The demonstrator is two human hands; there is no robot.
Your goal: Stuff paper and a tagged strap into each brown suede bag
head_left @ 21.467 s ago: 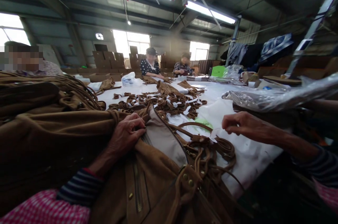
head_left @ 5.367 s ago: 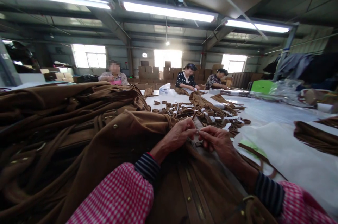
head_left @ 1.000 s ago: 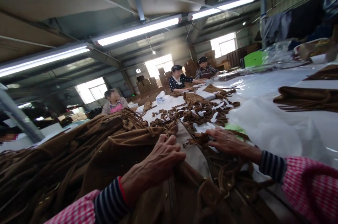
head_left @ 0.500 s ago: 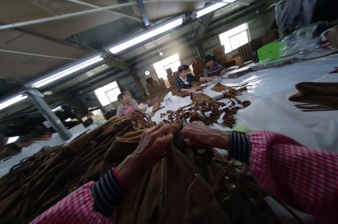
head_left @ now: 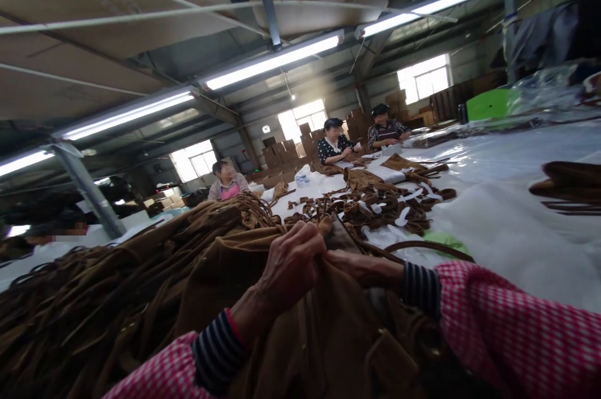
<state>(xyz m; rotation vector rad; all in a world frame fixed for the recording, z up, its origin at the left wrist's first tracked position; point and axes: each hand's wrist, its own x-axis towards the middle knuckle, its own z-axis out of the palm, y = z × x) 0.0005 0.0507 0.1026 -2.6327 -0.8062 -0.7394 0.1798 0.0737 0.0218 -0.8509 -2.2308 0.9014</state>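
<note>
A brown bag (head_left: 347, 317) with a zip and small metal studs is held up in front of me. My left hand (head_left: 298, 255) is closed in a fist on its top edge. Close beside it, my right hand (head_left: 364, 267) reaches to the same edge, its fingers hidden behind the cloth and inside the bag's mouth. A dark lining shows just beyond the hands. To the left lies a large heap of similar brown bags (head_left: 131, 286) with long straps.
Beyond my hands, a pile of brown straps (head_left: 375, 205) with white tags lies on the white-covered table (head_left: 507, 217). Folded brown pieces (head_left: 570, 180) lie at right. Several co-workers sit around, one in a dotted top (head_left: 331, 148). A green object (head_left: 488, 104) stands at the far right.
My right hand has moved in against my left, and its fingers have gone out of sight behind the bag's edge. The left hand keeps its hold. The dotted-top co-worker's outstretched arm has drawn in.
</note>
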